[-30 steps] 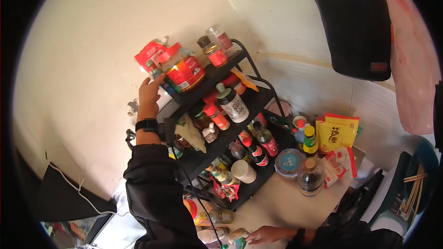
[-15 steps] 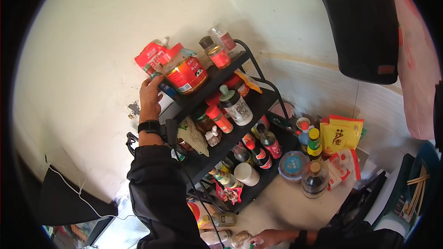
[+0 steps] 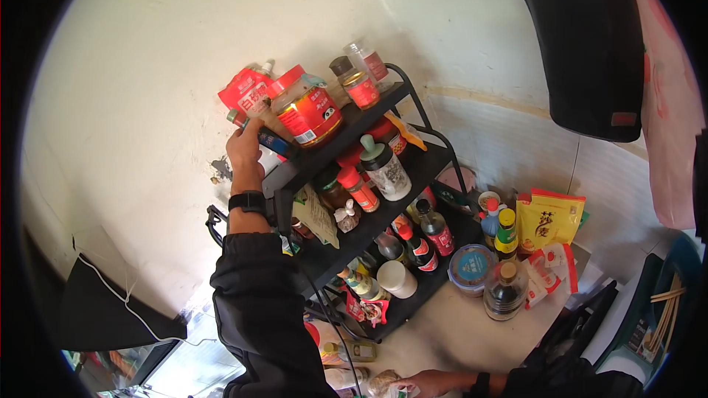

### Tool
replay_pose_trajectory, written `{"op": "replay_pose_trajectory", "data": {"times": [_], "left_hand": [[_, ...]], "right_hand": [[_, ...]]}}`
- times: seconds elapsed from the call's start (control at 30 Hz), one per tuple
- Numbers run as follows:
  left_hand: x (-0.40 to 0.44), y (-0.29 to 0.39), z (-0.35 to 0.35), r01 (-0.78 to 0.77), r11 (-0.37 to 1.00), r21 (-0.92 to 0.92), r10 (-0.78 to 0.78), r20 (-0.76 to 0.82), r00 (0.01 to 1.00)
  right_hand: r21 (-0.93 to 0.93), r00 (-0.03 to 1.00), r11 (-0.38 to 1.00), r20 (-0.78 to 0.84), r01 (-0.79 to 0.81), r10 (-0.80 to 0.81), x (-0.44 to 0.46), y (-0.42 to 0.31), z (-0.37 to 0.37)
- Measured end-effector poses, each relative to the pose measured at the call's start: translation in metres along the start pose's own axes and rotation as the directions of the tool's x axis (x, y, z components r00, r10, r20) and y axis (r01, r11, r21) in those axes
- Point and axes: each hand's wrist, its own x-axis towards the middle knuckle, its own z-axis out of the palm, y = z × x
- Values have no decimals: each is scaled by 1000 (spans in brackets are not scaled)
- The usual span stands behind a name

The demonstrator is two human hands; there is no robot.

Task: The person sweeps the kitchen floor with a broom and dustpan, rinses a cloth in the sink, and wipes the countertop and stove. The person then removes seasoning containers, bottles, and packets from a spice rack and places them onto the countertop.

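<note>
At the left end of the rack's top shelf, my left hand (image 3: pixel 243 151) is closed round a small dark bottle (image 3: pixel 274 142) with a green cap and blue label. The bottle leans at a slant beside a large red-lidded jar (image 3: pixel 310 116). Behind it stands a red and white pouch (image 3: pixel 247 90) with a spout. Low at the frame's bottom edge, my right hand (image 3: pixel 431 382) has its fingers closed at a crinkled plastic bag (image 3: pixel 383 382) with brownish contents. That bag is partly cut off by the frame.
The black rack (image 3: pixel 345 239) holds several jars and bottles on its tiers. On the counter at right stand a blue-lidded tub (image 3: pixel 472 267), a glass bottle (image 3: pixel 506 293) and a yellow packet (image 3: pixel 549 220). A black cable hangs in front of the rack.
The small dark bottle's green cap now shows beyond my left fingers, which have shifted on it. My right hand stays low by the bag. The whole view has shifted slightly.
</note>
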Motion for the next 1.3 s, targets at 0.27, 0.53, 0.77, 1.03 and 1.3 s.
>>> {"op": "replay_pose_trajectory", "data": {"times": [0.27, 0.53, 0.77, 1.03, 1.3], "left_hand": [[-3, -9, -7, -151, 986, 71, 161, -175, 971], [-8, -9, -31, -157, 969, 188, 191, -177, 965], [-22, -7, -55, -195, 947, 254, 250, -209, 945], [-57, 12, -75, -238, 971, 28, 238, -198, 951], [-57, 37, -106, -268, 956, -120, 244, -184, 952]], "right_hand": [[17, 999, 999, -23, -32, 32, -5, -15, -4], [-41, 999, 998, -28, 39, -40, 4, -1, 7], [-87, 985, 988, 112, -124, 134, 10, 16, 15], [-174, 992, 979, 48, -105, 115, 6, 5, 15], [-216, 997, 974, -12, -71, 70, 11, 1, 23]]}}
